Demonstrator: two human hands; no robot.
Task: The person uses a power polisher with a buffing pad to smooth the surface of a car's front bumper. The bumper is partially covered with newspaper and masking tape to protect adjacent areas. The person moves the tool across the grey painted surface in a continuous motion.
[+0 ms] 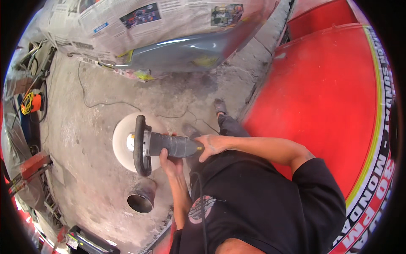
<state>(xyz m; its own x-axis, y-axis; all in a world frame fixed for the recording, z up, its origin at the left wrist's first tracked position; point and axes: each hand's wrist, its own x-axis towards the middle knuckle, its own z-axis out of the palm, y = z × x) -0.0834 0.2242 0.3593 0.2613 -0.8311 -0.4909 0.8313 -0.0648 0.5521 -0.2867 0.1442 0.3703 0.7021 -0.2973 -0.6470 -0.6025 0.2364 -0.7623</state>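
A power polisher [173,144] with a dark grey body lies across in front of me, its head pointing left. A black loop handle [139,146] crosses its head. Beneath the head shows a round off-white pad [122,142]. My left hand [171,164] grips the middle of the body from the near side, thumb on top, with fingertips showing at the far edge. My right hand [210,146] is closed around the rear end of the polisher; part of its fingers is hidden. Against my shirt hangs a dark cord [201,190].
Ahead stands a vehicle part covered in newspaper [101,38], with a glossy grey panel [182,53] exposed. A large red panel [321,93] fills the right side. A thin cord [101,104] trails over the concrete floor. An open metal pipe [143,197] stands near the pad; an orange tool [36,103] sits far left.
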